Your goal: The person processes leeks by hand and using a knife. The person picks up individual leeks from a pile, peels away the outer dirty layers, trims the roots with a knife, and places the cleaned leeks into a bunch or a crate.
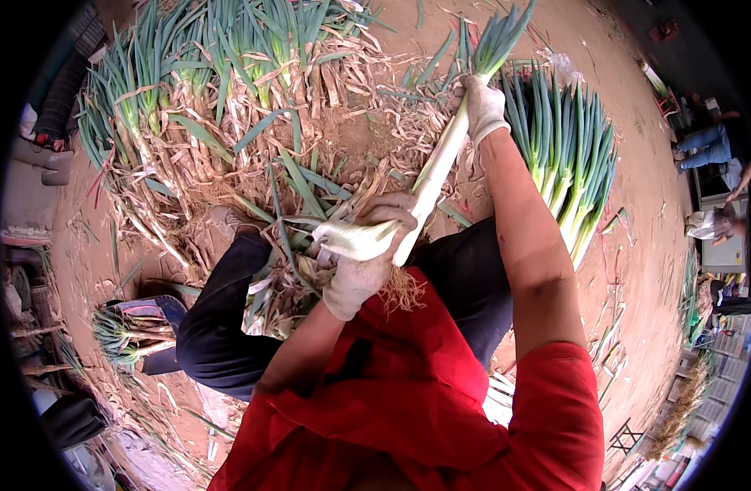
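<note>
A long green onion (pixel 443 168) slants across the middle, white stalk bare, green tips at the upper right and stringy roots (pixel 402 292) at the lower end. High on the stalk, just below the green leaves, my gloved right hand (pixel 482 108) is closed around it. My gloved left hand (pixel 360 278) is closed at the lower stalk by the roots. A pale outer leaf (pixel 355 239), peeled away from the stalk, passes through that hand and hangs out to the left. Part of the left fingers is hidden behind it.
Unpeeled green onions (pixel 203 98) lie in a big heap at the far left. Cleaned ones (pixel 563 155) lie in a pile right of my right arm. Dry husks (pixel 342 135) litter the ground. A smaller bundle (pixel 134 331) sits by my left knee. A person (pixel 707 147) is at the far right.
</note>
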{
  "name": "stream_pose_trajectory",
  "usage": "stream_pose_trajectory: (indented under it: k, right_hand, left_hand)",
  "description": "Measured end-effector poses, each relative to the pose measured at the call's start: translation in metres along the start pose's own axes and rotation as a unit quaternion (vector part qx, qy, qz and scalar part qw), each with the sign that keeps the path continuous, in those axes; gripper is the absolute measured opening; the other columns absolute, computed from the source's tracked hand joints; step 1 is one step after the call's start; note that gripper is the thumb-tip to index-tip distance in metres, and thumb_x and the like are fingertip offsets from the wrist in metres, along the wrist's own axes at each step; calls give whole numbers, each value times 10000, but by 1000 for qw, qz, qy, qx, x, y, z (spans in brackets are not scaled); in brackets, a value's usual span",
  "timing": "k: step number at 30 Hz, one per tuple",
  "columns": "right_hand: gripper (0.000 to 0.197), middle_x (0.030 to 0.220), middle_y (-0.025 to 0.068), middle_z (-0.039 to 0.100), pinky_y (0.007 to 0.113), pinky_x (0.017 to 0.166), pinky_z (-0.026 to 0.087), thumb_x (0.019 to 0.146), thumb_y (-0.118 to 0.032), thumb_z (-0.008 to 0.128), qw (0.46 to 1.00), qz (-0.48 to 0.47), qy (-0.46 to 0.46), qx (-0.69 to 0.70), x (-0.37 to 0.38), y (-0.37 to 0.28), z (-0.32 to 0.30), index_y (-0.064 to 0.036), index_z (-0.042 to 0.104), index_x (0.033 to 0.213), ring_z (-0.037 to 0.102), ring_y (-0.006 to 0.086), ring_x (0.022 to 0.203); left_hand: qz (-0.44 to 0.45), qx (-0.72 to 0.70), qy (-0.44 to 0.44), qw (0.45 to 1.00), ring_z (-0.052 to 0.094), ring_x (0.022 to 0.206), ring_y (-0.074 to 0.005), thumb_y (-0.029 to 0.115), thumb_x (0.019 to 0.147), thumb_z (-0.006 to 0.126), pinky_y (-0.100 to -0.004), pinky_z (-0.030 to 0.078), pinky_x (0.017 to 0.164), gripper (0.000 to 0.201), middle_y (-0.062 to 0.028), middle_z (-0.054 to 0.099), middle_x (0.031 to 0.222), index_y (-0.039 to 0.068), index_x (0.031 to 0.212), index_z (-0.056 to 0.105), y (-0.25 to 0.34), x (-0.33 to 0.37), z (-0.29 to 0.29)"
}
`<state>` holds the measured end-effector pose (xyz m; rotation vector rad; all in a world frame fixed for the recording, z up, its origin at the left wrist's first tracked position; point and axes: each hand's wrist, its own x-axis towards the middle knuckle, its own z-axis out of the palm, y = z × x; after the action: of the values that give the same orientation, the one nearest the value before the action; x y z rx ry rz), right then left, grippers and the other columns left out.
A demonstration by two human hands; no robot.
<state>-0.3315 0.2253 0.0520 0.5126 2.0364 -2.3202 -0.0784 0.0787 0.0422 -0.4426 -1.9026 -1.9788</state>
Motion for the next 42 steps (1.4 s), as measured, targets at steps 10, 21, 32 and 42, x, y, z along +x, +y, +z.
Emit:
stream_pose_trajectory:
  k: [10,21,32,42]
  right_hand:
    - [168,667,104,584,331,472,473,755,-82,615,998,-20,60,2,21,15,-29,12,538,871,548,193,484]
    - [363,759,165,662,344,627,507,743,-242,646,975,-4,130,-178,68,42,-56,60,636,945,653,241,646]
    - [353,760,143,653,362,610,518,764,-215,648,937,-104,279,-180,24,6,-48,76,575,951,644,238,627]
    - [433,927,243,636,412,813,491,787,-283,592,949,-160,193,-192,6,1,-30,27,487,1069,643,386,877]
  left_hand:
    - [-193,-58,30,979,529,1077,-236,346,968,465,-370,395,976,370,-130,559,1094,-6,1074,509,60,-85,-48]
    - [-181,-287,56,939,407,491,-118,408,951,509,-312,410,557,426,-20,427,558,23,770,521,80,-57,-12]
    - [-332,73,9,940,633,787,-262,375,889,583,-372,500,717,409,-112,640,845,65,1152,545,41,-164,-124]
    - [-159,500,-7,852,589,854,-389,185,826,634,-471,477,728,234,-174,613,932,30,1002,619,50,-57,-82]
